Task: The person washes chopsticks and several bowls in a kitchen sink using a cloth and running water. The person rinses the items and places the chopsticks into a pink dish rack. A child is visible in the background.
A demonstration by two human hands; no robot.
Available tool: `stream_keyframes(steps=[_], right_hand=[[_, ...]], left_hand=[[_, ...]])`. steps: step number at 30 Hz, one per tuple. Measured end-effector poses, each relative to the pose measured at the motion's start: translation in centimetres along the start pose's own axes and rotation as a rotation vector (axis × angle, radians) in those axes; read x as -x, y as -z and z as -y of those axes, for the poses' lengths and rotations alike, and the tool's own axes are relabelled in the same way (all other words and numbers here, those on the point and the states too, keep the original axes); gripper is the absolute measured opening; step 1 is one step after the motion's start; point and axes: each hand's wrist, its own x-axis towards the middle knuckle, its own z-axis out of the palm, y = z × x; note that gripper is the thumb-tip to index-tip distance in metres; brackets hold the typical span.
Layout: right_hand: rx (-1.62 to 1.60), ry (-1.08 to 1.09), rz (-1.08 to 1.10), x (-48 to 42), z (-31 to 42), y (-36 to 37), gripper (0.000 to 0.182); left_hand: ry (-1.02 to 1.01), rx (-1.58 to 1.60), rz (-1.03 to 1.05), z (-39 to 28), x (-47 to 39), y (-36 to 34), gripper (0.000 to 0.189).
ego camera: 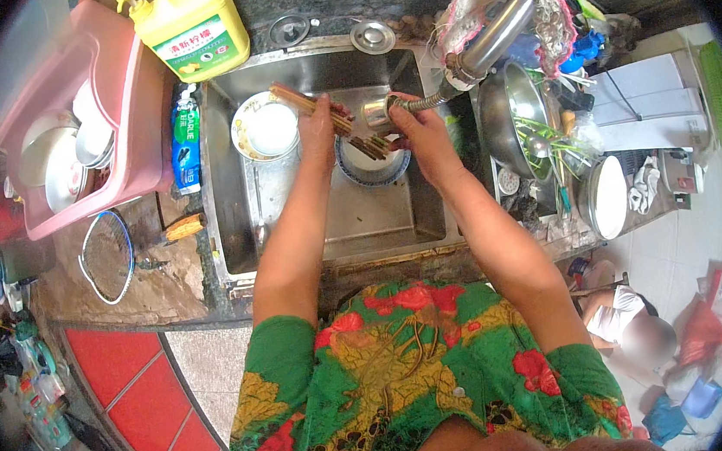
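Over the stainless steel sink (361, 229), my left hand (319, 125) grips a bundle of chopsticks (290, 96), which slants down to the right. My right hand (417, 127) holds the metal head of a flexible faucet hose (377, 113). More stick ends (368, 146) show below, between the hands; which hand bears them I cannot tell. Beneath is a bowl with a blue patterned rim (377, 177). Left of my left hand, a white bowl (271, 130) sits on a patterned plate (242, 142). A spoon (261, 225) leans at the sink's left side. Whether water runs is unclear.
Left of the sink stand a pink plastic dish rack (135, 117) with bowls, a yellow detergent jug (211, 24) and a blue packet (186, 141). At right are a steel basin (501, 121) with green stalks and a white-topped pot (609, 198). A person (624, 317) is at lower right.
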Motion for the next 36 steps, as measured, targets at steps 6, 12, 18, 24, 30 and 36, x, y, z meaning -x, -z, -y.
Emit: stream_keyframes(steps=[6, 12, 18, 24, 30, 36], right_hand=[[-0.051, -0.062, 0.031, -0.1, -0.1, 0.2, 0.041], [-0.078, -0.018, 0.024, 1.4, -1.5, 2.5, 0.04], [-0.042, -0.117, -0.062, 0.1, -4.9, 5.0, 0.035], [0.472, 0.206, -0.047, -2.5, -12.7, 3.4, 0.039], [0.791, 0.179, 0.03, -0.8, -7.4, -2.8, 0.056], [0.852, 0.061, -0.089, -6.0, -13.9, 0.6, 0.068]], left_hand=[[0.328, 0.054, 0.329, 3.1, 1.0, -0.9, 0.038], [0.286, -0.099, 0.436, 6.9, 4.1, -1.2, 0.02], [0.59, 0.285, 0.244, 8.4, 3.9, -1.6, 0.034], [0.575, 0.778, 0.31, 5.4, 5.1, -5.8, 0.053], [0.383, 0.693, 0.319, 4.2, 4.7, -3.9, 0.053], [0.234, 0.642, 0.081, 7.4, 3.1, -3.9, 0.046]])
